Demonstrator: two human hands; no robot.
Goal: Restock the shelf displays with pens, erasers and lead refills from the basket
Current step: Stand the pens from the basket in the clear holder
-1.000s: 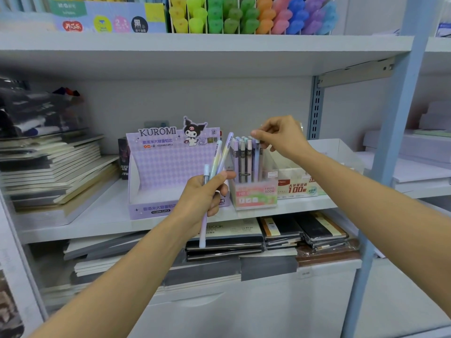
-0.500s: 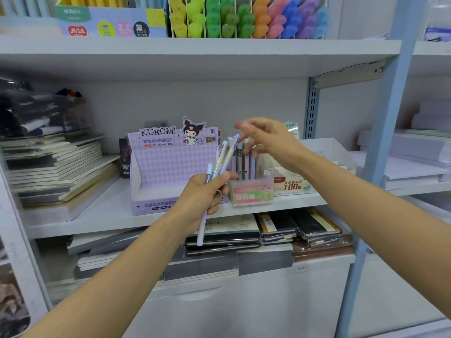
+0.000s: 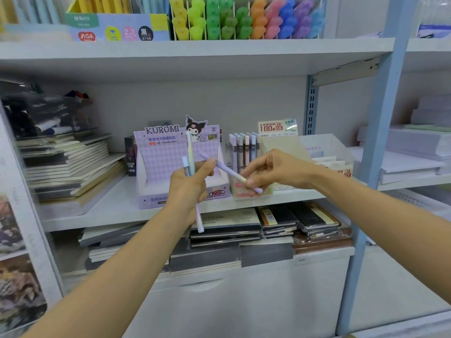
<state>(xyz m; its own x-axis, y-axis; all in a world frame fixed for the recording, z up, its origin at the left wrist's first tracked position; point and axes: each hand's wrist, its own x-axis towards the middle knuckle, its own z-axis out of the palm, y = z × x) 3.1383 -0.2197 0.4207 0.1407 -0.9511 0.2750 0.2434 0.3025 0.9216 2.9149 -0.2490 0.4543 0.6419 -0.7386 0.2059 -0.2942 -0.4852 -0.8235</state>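
While the right hand (image 3: 268,172) pinches a lilac pen (image 3: 229,173) between thumb and curled fingertips near its lower end, the left hand (image 3: 188,184) is closed round two pastel pens (image 3: 191,152), its thumb touching the lilac pen's upper end. This is a stationery shelf mid-restock, seen from the head camera. The lilac pen lies slanted between the two hands, in front of the purple Kuromi display box (image 3: 168,164) and just left of the clear pen holder (image 3: 240,190), where a row of pens stands upright. Box and holder sit side by side on the middle shelf (image 3: 117,208).

The step in hand looks like passing one pen across to go into the holder. To do it well, the left thumb should release before the right hand pulls, so the other two are not dragged out. The right hand would then turn the pen upright to match the row and lower it into a free gap rather than push against its neighbours — the holder looks light and could tip or slide.

The pen is slim and smooth, lilac along most of its barrel, with a paler band where the fingers grip; held loosely, it would probably slip. Of the two in the left hand, one is tall and shades from pale green to blue — the other is shorter and blue. The basket is not in view. Stacked notebooks (image 3: 227,223) fill the shelf below.
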